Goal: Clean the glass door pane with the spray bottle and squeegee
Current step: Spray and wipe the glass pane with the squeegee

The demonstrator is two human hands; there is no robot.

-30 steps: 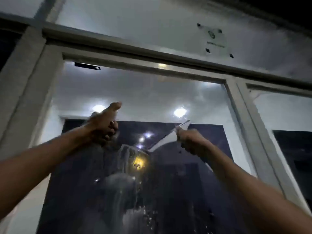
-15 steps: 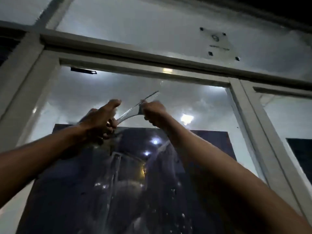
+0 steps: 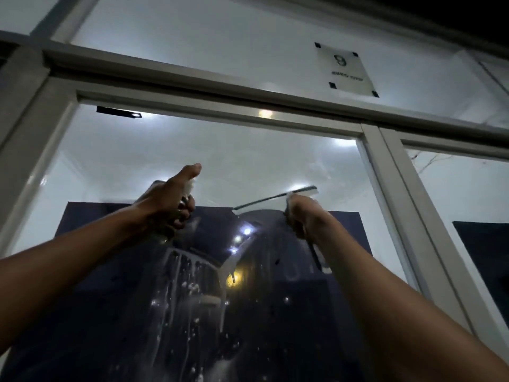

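Glass filled the view, and the door pane (image 3: 225, 161) served as the landmark for everything else, set in a pale frame (image 3: 370, 161) that ran along its top and down its right edge. At the pane's upper left corner a short dark strip (image 3: 118, 112) sat just under the frame. Left of the pane's middle, the left hand (image 3: 168, 205) was raised in front of the glass, its grip clenched around the spray bottle (image 3: 185, 201), of which only a pale bit of the head and a sliver of the neck showed between the fingers; the thumb stuck up and away from the rest of the hand. Below that hand, in the lower middle of the pane, wet streaks and droplets (image 3: 190, 293) ran down the dark reflection. Right of the pane's middle, the right hand (image 3: 301, 216) grasped the handle of the squeegee (image 3: 275, 200), fingers curled tight round it, and the blade lay across the glass, slanting up toward the right, with its far end poking out past the knuckles. Whether the blade pressed on the pane could not be told. Above the pane's right half, on the panel over the frame, a square sign (image 3: 345, 69) was fixed by dark corner tabs.
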